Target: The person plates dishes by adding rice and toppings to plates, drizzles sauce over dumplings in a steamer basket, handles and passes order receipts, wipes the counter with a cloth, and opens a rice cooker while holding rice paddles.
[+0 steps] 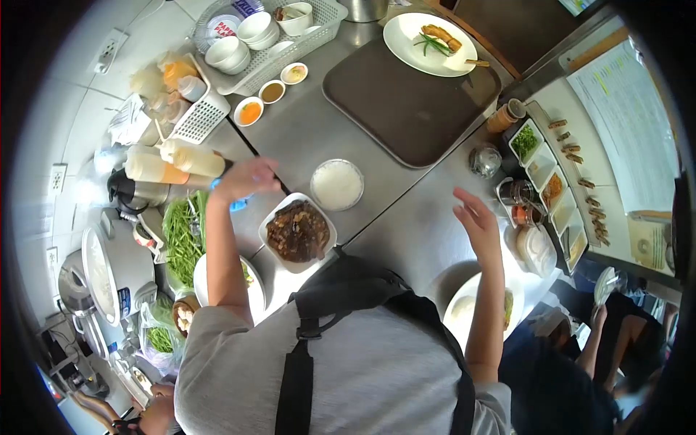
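My left hand [249, 179] is raised over the counter with its fingers loosely stretched out, and it seems to hold nothing. Its nearest things are a squeeze bottle [194, 157] of pale sauce and a white bowl [265, 230] of dark chopped food [297, 232]. Something blue shows below the wrist; I cannot make out what it is. My right hand [476, 221] hovers above the steel counter, fingers apart and holding nothing. Between the hands stands a round tub of white content [337, 184]. Beneath my right forearm lies a white plate [458, 308], partly hidden.
A brown tray [406, 109] carries a white plate [397, 45] with fried food and greens. Small sauce cups [249, 111] stand by a basket [330, 27] of bowls. Garnish containers [542, 168] line the right. Green vegetables [185, 235] lie left. Other people [558, 377] stand nearby.
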Available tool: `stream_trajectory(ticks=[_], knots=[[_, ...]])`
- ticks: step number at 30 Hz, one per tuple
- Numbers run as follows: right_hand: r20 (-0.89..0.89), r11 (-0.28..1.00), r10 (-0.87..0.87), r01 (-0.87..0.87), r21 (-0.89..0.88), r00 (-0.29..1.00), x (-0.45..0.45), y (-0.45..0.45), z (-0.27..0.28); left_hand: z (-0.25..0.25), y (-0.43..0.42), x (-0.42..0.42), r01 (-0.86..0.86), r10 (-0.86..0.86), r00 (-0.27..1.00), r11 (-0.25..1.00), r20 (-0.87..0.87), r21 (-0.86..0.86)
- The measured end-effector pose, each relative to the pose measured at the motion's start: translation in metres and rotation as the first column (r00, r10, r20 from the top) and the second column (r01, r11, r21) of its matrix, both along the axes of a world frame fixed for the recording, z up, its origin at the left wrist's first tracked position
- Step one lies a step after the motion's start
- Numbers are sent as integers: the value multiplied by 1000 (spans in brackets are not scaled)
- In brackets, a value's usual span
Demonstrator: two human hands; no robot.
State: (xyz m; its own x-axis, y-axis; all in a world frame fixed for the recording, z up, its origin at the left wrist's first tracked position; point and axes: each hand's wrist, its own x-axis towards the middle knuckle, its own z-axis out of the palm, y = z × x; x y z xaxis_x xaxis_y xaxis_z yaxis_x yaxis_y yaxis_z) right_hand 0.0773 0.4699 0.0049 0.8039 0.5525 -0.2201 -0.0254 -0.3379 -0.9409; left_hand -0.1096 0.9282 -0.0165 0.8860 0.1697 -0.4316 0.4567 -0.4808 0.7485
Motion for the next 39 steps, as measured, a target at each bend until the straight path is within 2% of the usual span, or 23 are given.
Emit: stream_trajectory(ticks=[1,5,8,11,12,13,14,15,16,18,21,22,23,24,25,26,27,28,32,33,36,38,39], knots=[[-10,1000,-8,9,10,1000,-12,-16,-2,20,4,-3,-79,75,991,996,112,28],[-1,992,-49,48,-119,999,-59,-53,15,62,20,-33,-185,215,964,965,154,-187],[6,992,-89,89,-89,996,-82,-63,22,38,34,-57,-339,398,898,899,-189,278],[-9,991,-134,134,6,991,-101,-58,20,-105,53,-99,-85,226,973,510,-38,856],[-46,986,-166,167,26,985,-109,-50,22,-128,66,-105,-232,220,966,524,132,820],[12,984,-144,142,109,990,-117,-46,11,-109,64,-99,-203,338,941,576,-5,792],[21,990,-118,116,81,993,-127,-40,9,-134,106,-105,-15,215,969,537,-119,844],[64,995,-95,93,35,993,-137,-29,21,-118,113,-107,-39,109,994,435,-10,899],[35,993,-68,64,103,997,-146,-23,27,-50,64,-91,-264,344,934,495,92,828],[-91,957,-59,83,278,994,-162,-14,30,10,-2,-70,-579,252,758,684,601,444],[-329,836,-114,269,478,938,-188,-2,36,50,-130,-34,-466,272,814,833,513,298],[-356,801,-169,339,494,919,-197,0,42,73,-190,-27,-227,119,912,943,394,241],[-368,760,-251,418,497,895,-201,-6,40,69,-253,-21,-191,44,866,949,498,249],[-378,714,-330,490,500,865,-206,-11,38,83,-304,-10,38,-75,951,991,301,128],[-375,659,-431,570,490,821,-210,-20,21,62,-348,-3,225,-420,826,857,376,464],[-373,596,-527,645,478,764,-214,-31,10,44,-385,-1,208,-435,666,889,606,409],[-356,574,-615,709,409,703,-216,-54,8,45,-414,1,275,-454,633,889,627,366],[-325,542,-698,767,343,638,-215,-82,10,46,-434,1,431,-516,626,854,585,292],[5,507,-820,721,473,573,-227,-151,13,61,-479,-2,662,-547,568,747,615,52],[534,655,-723,681,327,439,-222,-164,21,63,-485,-2,656,-527,555,753,643,50],[965,813,-190,580,50,183,-196,-213,37,47,-493,0,597,-360,569,799,739,-71],[737,496,-666,806,324,113,-160,-268,-5,1,-475,4,443,-169,758,842,629,-307],[709,373,-701,889,267,81,-143,-293,13,-19,-459,8,323,-65,856,843,513,-431]])
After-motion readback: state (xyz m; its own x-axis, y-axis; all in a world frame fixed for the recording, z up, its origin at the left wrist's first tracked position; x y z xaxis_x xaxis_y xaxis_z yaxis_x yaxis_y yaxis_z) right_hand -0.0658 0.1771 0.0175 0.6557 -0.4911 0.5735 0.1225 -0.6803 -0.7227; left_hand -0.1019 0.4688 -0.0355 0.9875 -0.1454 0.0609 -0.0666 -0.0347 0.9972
